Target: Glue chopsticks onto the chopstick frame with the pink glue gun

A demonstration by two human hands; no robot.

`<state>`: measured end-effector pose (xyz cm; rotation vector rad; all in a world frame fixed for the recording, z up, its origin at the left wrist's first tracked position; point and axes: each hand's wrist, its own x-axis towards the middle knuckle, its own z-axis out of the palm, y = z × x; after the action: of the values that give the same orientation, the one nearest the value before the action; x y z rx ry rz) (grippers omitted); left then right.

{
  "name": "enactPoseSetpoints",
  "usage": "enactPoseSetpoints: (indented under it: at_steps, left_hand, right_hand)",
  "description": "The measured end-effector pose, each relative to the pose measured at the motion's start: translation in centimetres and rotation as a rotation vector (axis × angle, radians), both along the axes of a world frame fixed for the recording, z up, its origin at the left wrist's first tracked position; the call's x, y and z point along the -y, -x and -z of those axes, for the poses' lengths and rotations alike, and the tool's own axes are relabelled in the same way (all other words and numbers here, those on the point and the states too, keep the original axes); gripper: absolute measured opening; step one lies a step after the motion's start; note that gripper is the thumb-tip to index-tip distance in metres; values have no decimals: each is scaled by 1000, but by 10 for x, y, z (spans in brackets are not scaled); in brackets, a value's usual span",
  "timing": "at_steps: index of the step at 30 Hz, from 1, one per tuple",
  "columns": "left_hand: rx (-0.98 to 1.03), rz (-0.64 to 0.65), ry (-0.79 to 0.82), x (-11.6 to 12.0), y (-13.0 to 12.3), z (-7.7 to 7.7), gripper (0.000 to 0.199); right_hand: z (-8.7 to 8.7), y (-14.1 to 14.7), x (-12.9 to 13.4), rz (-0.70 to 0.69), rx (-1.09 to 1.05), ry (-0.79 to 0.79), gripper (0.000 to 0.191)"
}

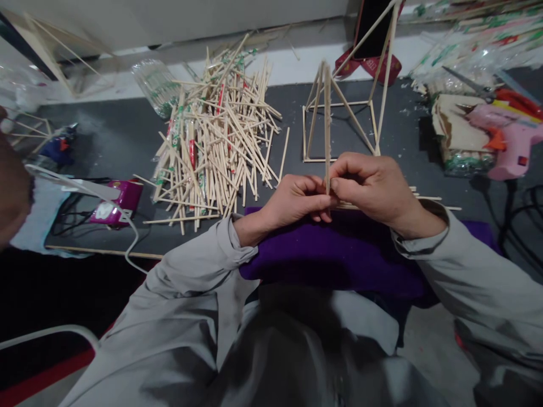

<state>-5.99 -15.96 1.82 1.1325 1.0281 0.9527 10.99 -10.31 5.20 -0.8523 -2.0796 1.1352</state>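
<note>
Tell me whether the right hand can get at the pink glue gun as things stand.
Probably yes: nothing seems to stand between the right hand and the pink glue gun, though the hand would likely have to release the upright wooden sticks first.

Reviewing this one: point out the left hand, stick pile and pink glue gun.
Left hand (293,198): head view, back of the hand.
Stick pile (219,148): head view, mid-heap.
Pink glue gun (516,140): head view, its body.

Left grip (293,198), right grip (374,185) pinched close, perhaps touching.
</note>
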Motion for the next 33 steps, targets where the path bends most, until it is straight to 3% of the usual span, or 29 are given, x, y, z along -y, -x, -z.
enactPoseSetpoints:
  at_steps: [7, 13, 17, 23, 27, 33]
  left_hand:
    - [30, 87, 49, 2, 4, -4, 36]
    - [104, 52, -49, 2, 6, -2, 28]
    - [148, -53, -70, -2, 7, 1, 32]
    - [166, -130, -97, -3, 7, 3, 39]
    - [116, -88, -112, -2, 8, 4, 53]
    - [79, -27, -102, 0, 8, 5, 61]
  right_hand:
    - [2, 1, -3, -95, -140, 592, 8]
    - [4, -3, -8, -106, -209, 853, 6]
    - [4, -5, -10, -126, -291, 912, 16]
    - [3, -5, -10, -102, -242, 858, 21]
    - [8, -7, -11, -198, -257, 879, 15]
    - [11, -7, -10, -173, -233, 847, 13]
